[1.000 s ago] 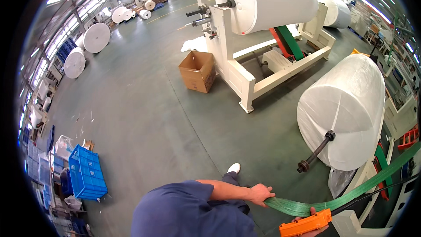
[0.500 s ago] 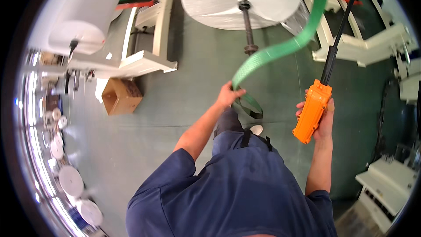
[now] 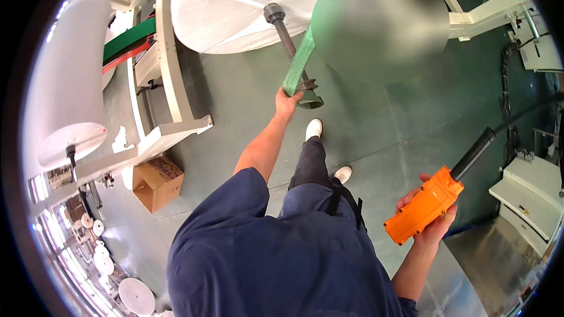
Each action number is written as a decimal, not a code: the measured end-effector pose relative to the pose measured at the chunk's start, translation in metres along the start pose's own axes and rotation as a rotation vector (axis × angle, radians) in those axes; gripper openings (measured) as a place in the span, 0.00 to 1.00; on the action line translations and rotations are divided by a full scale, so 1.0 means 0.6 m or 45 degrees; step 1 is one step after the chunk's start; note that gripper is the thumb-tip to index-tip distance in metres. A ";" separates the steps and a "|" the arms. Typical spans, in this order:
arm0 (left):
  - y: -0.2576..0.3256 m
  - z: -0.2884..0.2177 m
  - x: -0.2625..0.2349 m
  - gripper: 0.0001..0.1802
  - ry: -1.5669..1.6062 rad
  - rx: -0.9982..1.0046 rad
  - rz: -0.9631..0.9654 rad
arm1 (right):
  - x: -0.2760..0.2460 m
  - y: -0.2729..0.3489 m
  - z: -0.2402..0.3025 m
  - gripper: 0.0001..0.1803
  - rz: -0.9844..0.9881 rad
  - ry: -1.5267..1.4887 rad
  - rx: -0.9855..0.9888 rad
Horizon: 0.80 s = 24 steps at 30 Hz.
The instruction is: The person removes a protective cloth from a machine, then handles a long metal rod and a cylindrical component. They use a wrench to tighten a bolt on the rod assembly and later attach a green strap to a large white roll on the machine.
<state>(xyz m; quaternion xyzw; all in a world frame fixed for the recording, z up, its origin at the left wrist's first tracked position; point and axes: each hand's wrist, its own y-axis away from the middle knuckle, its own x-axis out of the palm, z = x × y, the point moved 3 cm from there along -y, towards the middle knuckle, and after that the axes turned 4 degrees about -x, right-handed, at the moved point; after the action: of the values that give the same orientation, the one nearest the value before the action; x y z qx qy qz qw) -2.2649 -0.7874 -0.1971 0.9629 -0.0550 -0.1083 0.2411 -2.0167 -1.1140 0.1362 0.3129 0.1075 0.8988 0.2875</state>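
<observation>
My left hand (image 3: 288,104) is closed around a green lifting sling (image 3: 302,56), which runs up toward the top of the view. Just beside my fingers the sling's looped end (image 3: 311,102) hangs by the collared end of a dark metal shaft (image 3: 288,40). Whether the loop goes round the shaft I cannot tell. The shaft sticks out of a large white wrapped roll (image 3: 229,9). At the right, my right hand (image 3: 433,227) grips an orange crane pendant control (image 3: 420,206), its black cable leading off to the right. My right fingertips show past its upper side.
A cream machine frame (image 3: 176,53) and another white roll (image 3: 73,76) stand at the left, with an open cardboard box (image 3: 157,182) below. A cream cabinet (image 3: 531,191) stands at the right. A round blurred patch hides part of the upper right.
My left hand has moved forward with the sling, bringing its loop to the shaft's end. The pendant control has dropped lower in view and tilted. One foot has stepped forward.
</observation>
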 end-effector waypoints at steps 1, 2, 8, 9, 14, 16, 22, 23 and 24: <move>-0.017 0.010 0.002 0.22 -0.022 0.028 -0.033 | 0.008 -0.006 0.000 0.56 -0.040 0.022 -0.014; -0.031 0.021 0.004 0.22 -0.043 0.055 -0.068 | 0.015 -0.012 0.000 0.56 -0.077 0.046 -0.026; -0.061 0.005 0.011 0.19 -0.126 0.204 -0.127 | 0.041 -0.035 -0.019 0.55 -0.100 0.122 -0.069; -0.063 -0.004 0.011 0.19 -0.158 0.253 -0.151 | 0.043 -0.038 -0.022 0.54 -0.099 0.144 -0.094; -0.039 -0.014 0.001 0.20 -0.747 0.503 -0.133 | 0.048 -0.036 -0.024 0.56 -0.149 0.170 -0.089; -0.038 0.007 -0.009 0.22 -0.829 0.540 -0.129 | 0.045 -0.035 -0.025 0.56 -0.161 0.184 -0.094; -0.025 0.061 -0.073 0.24 -0.973 0.351 -0.251 | 0.027 -0.028 -0.024 0.56 -0.158 0.211 -0.108; -0.029 0.077 -0.094 0.24 -1.008 0.323 -0.289 | 0.021 -0.027 -0.024 0.56 -0.148 0.209 -0.110; -0.030 0.087 -0.116 0.23 -1.040 0.293 -0.332 | 0.016 -0.025 -0.026 0.56 -0.133 0.207 -0.112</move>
<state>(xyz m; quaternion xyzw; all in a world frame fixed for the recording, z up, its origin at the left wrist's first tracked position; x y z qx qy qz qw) -2.3440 -0.7843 -0.2379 0.8605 -0.0354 -0.5026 0.0753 -2.0257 -1.0966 0.1233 0.2199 0.1070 0.9089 0.3378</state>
